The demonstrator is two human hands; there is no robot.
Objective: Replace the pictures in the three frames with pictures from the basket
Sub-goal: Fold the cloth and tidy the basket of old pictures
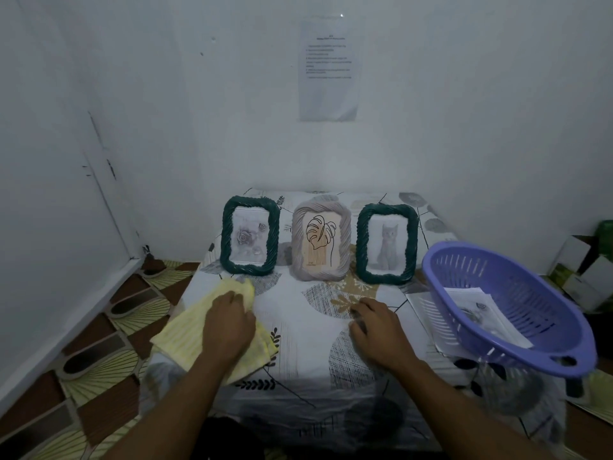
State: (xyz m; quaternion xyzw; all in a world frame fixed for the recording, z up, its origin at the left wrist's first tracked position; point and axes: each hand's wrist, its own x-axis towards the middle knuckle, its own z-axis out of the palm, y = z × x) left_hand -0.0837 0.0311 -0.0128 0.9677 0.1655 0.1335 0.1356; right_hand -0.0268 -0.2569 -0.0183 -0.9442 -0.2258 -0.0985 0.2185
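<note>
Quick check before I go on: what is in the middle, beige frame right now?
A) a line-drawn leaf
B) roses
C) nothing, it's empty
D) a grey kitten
A: the beige frame holds a black line-drawn leaf. The roses are in the left green frame and the kitten is in the right green frame.

Dim, cold bluish light with faint soft shadows. Wide-angle bowing toward the edges. Motion smear on the right hand (pixel 374 330); lower corners soft, wall sheet (pixel 328 68) print unreadable.
</note>
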